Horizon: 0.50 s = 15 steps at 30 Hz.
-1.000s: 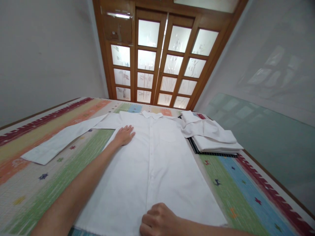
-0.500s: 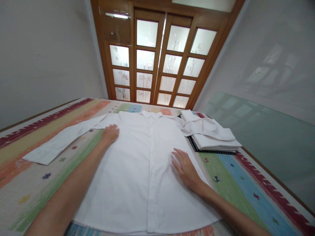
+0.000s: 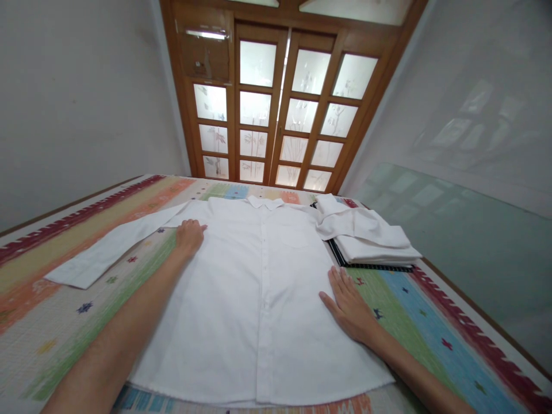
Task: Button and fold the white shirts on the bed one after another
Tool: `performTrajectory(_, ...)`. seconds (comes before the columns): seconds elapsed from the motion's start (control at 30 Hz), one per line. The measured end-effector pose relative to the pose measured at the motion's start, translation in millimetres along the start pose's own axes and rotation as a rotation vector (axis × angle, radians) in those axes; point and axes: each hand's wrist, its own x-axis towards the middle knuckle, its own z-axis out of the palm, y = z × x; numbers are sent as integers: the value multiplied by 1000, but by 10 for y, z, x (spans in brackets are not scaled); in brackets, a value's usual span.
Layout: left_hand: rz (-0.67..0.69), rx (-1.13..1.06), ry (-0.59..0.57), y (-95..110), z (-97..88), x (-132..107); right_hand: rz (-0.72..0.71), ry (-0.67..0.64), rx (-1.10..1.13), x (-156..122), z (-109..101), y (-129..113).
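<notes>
A white button-up shirt (image 3: 259, 299) lies face up and flat on a striped, many-coloured mat (image 3: 56, 322), collar toward the doors. Its left sleeve (image 3: 107, 250) stretches out to the left. My left hand (image 3: 188, 236) rests palm down on the shirt's left side near the armpit, fingers together and flat. My right hand (image 3: 350, 306) lies flat with fingers spread on the shirt's right edge, partly on the mat. Neither hand holds anything.
A stack of folded white garments (image 3: 371, 238) sits on a dark board at the right, touching the shirt's right shoulder. A wooden door with frosted panes (image 3: 276, 109) stands beyond the mat. A pale green wall panel (image 3: 474, 247) runs along the right.
My right hand has slid outward from the shirt's front to its right edge. My left hand has shifted left, from the chest to the side near the sleeve.
</notes>
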Motion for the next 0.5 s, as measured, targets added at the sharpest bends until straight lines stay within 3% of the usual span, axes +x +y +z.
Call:
performTrajectory(0.2,153,-62,29,164,-81,-280,-246,-77,46,-228,-283,-108)
performTrajectory(0.37,411,-181,-126,173,7,-864,-414,-213,194,-383,-610,-246)
performTrajectory(0.5,691,-226,-216,105,-143,-1356,-591,-418,386,-346,-904,-404)
